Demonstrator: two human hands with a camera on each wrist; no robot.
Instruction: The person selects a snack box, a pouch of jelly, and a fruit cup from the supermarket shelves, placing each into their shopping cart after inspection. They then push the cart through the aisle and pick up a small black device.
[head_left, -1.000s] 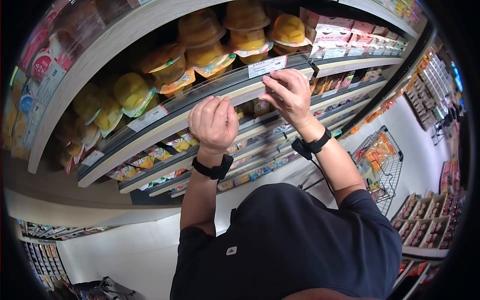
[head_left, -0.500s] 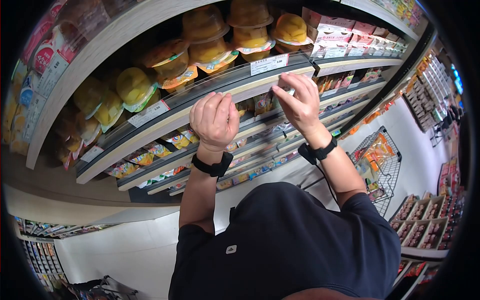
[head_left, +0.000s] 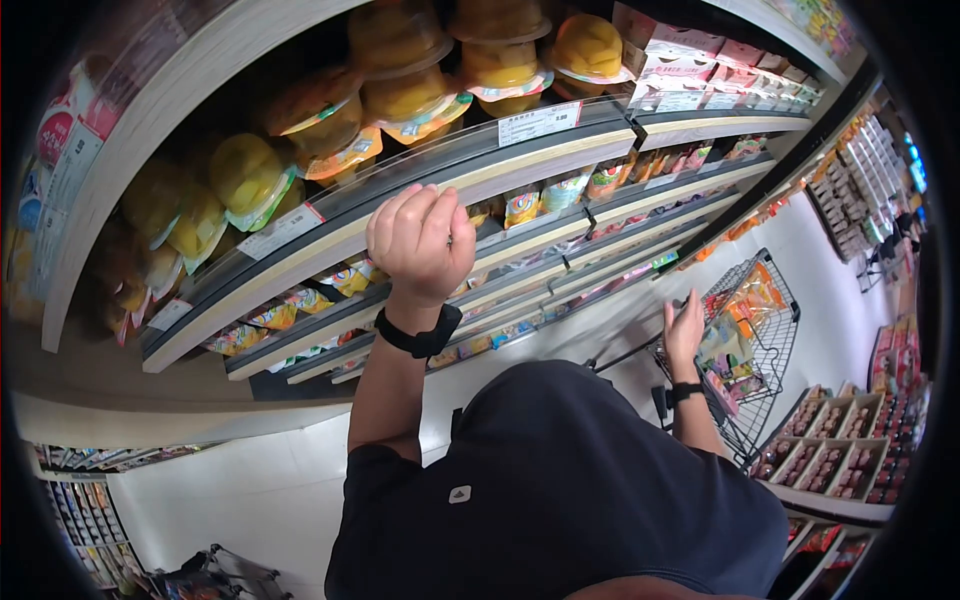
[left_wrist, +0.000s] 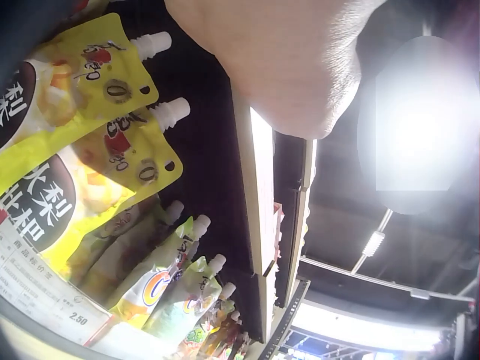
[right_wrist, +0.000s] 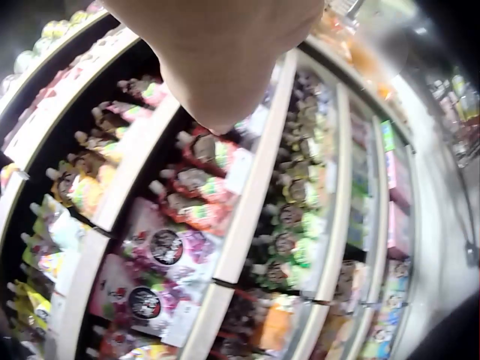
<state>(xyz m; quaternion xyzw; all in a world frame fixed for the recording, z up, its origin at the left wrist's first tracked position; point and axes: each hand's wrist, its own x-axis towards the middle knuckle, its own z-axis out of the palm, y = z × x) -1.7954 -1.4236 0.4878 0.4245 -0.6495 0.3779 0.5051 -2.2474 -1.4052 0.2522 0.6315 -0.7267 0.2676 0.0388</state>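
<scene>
My left hand (head_left: 420,245) is raised before the front edge of an upper shelf (head_left: 500,180), its fingers curled, nothing visible in them. In the left wrist view only the wrist side of that hand (left_wrist: 285,60) shows, above yellow spouted pouches (left_wrist: 120,161); its fingers are out of sight. Low on the right, my right hand (head_left: 684,325) is beside the wire shopping cart (head_left: 775,355), fingers straight and holding nothing. The right wrist view has the hand (right_wrist: 221,60) blurred in front of shelves of spouted pouches (right_wrist: 161,247).
Clear domed cups of yellow fruit (head_left: 405,95) stand stacked on the upper shelf, with pink and white boxes (head_left: 675,50) to their right. Orange packets (head_left: 755,300) lie in the cart. Price labels (head_left: 540,122) line the shelf edge. Box displays (head_left: 830,440) stand at the right.
My right hand has left the shelf edge and swung down and right to beside the cart, fingers straighter. The left hand stays almost in place, still curled.
</scene>
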